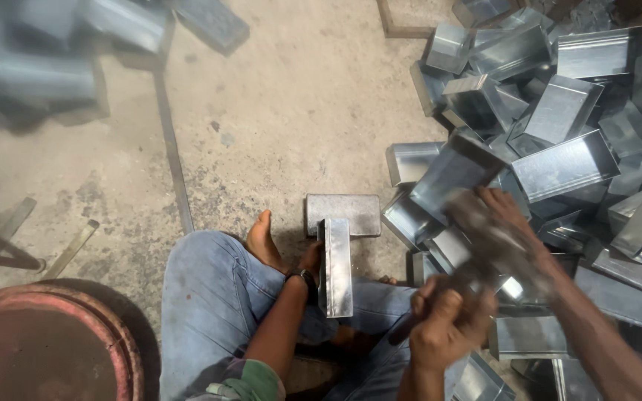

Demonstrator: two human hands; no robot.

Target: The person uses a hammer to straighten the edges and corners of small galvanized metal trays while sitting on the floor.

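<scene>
Steadying shiny folded sheet-metal channel [335,267] | left hand [310,261] grip on it | right hand [443,327] grip clenching hammer handle [410,327]

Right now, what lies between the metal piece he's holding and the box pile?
Head view: only bare concrete floor between the metal piece and the pile.

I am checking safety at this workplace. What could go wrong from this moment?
The right hand grips a blurred tool handle close to the left hand steadying the folded metal piece; a missed blow could hit fingers.
The bare foot lies beside the steel block and may be struck.
Another person's hand reaches in nearby, possibly within the swing.
</scene>
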